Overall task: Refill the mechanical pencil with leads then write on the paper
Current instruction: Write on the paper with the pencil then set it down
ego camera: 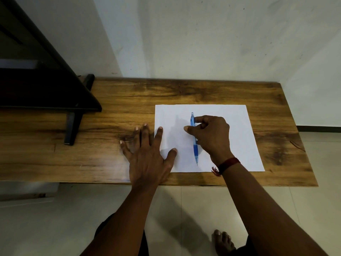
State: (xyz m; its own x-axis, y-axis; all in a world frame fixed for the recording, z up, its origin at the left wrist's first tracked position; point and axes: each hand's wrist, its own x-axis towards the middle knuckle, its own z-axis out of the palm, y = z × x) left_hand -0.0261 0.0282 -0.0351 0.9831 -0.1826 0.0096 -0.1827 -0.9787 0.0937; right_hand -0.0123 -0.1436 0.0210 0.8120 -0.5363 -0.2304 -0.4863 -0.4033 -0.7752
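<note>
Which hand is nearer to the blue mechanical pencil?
Right. The right hand grips the mechanical pencil with curled fingers. The left hand rests flat across the left edge of the paper, apart from the pencil.

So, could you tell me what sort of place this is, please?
Probably a plain room in a home: a wooden table against a bare pale wall, a tiled floor, and the person's bare foot below.

Two hands (145, 156) (212, 137), one mechanical pencil (195, 152), one paper sheet (234, 122), one wooden table (184, 93).
</note>
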